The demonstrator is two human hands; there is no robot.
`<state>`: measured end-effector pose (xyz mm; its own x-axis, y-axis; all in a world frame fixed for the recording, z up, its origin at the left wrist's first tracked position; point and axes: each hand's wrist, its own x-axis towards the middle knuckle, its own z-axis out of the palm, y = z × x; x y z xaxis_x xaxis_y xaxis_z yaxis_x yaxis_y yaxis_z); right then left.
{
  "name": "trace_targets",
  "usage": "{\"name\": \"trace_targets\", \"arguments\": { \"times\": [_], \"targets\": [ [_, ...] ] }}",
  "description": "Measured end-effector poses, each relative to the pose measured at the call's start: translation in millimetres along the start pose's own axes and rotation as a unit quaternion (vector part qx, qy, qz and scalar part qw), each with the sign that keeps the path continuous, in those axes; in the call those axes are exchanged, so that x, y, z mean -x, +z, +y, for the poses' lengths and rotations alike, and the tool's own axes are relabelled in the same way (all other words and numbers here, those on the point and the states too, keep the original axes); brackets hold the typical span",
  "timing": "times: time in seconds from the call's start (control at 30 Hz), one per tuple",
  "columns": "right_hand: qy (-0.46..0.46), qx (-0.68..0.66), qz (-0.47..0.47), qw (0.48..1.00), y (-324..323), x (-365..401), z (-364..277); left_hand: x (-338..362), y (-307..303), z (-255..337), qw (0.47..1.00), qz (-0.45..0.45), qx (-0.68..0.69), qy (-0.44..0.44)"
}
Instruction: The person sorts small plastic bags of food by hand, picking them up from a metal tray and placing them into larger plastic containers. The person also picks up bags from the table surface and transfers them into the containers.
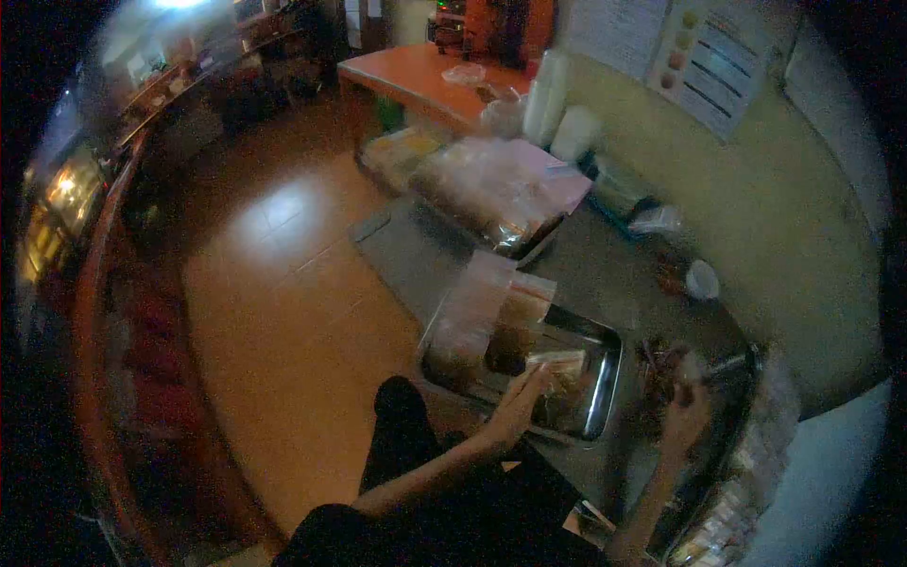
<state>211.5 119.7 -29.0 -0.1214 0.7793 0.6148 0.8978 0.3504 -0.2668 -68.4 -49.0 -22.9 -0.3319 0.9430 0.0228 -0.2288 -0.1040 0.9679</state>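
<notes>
My left hand (518,402) is closed on the edge of a small clear plastic bag (561,386). The bag, with a pale strip along its top, is held over a shiny metal tray (609,380). In the tray's left part lie filled bags with brown contents (515,326) and whitish plastic bags (465,307). To the right of the tray, my right hand (688,408) has its fingers bent at a reddish-brown heap (661,361). Motion blur smears those fingers, and I cannot tell whether they grip anything.
A large plastic-wrapped pack (491,189) sits farther back on the dark table (387,255). Stacked white cups (546,99) and a small white cup (702,280) are by the wall. An orange table (406,71) stands behind. Wrapped packets (746,482) line the right edge.
</notes>
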Motion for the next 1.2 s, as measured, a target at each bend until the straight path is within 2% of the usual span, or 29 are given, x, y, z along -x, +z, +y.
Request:
{"name": "trace_targets", "arguments": {
  "times": [0.07,0.1,0.13,0.2,0.27,0.33,0.4,0.47,0.53,0.6,0.7,0.8,0.83,0.97,1.0,1.03,1.13,1.2],
  "targets": [
    [-0.002,-0.05,0.053,0.997,-4,-10,-5,-1,-4,4,0.997,-0.027,0.071,-0.027],
    [0.02,-0.113,0.011,0.993,-12,-13,-16,-3,-3,6,0.992,-0.052,0.108,-0.046],
    [0.047,-0.173,-0.027,0.983,-20,-15,-29,-2,2,18,0.99,-0.032,0.119,-0.066],
    [0.135,-0.274,-0.037,0.951,-31,-17,-37,2,11,48,0.986,0.002,0.132,-0.105],
    [0.207,-0.4,-0.014,0.893,-37,-13,-45,5,15,66,0.987,-0.02,0.112,-0.113],
    [0.262,-0.54,0.022,0.799,-35,-8,-60,1,17,64,0.988,-0.025,0.086,-0.124],
    [0.245,-0.585,-0.039,0.772,-41,-3,-78,-10,13,35,0.989,-0.021,0.058,-0.138],
    [0.256,-0.601,-0.083,0.752,-55,-3,-116,-10,9,20,0.989,-0.004,-0.088,-0.115],
    [0.306,-0.587,-0.102,0.743,-68,-1,-153,-14,14,13,0.992,-0.014,-0.089,-0.093],
    [0.283,-0.614,-0.09,0.731,-49,0,-161,-23,19,14,0.994,-0.055,0.06,-0.074],
    [0.244,-0.615,-0.088,0.744,-56,0,-184,-20,27,36,0.96,-0.035,0.203,-0.19],
    [0.194,-0.63,-0.058,0.75,-37,9,-197,-19,36,53,0.97,-0.014,0.197,-0.139],
    [0.177,-0.639,-0.046,0.747,-30,13,-198,-21,36,44,0.973,-0.017,0.209,-0.096],
    [0.081,-0.479,-0.057,0.872,-28,14,-202,-29,38,15,0.984,0.032,0.172,0.034],
    [0.056,-0.428,-0.054,0.901,-32,13,-203,-28,38,13,0.986,0.058,0.144,0.053],
    [0.029,-0.375,-0.055,0.925,-36,13,-205,-26,36,11,0.988,0.032,0.149,0.021],
    [0.115,-0.436,-0.166,0.877,-58,-5,-208,-20,21,23,0.991,-0.019,0.12,-0.057],
    [0.075,-0.441,-0.217,0.867,-55,-9,-202,-17,22,36,0.994,-0.03,0.08,-0.073]
  ]
}}
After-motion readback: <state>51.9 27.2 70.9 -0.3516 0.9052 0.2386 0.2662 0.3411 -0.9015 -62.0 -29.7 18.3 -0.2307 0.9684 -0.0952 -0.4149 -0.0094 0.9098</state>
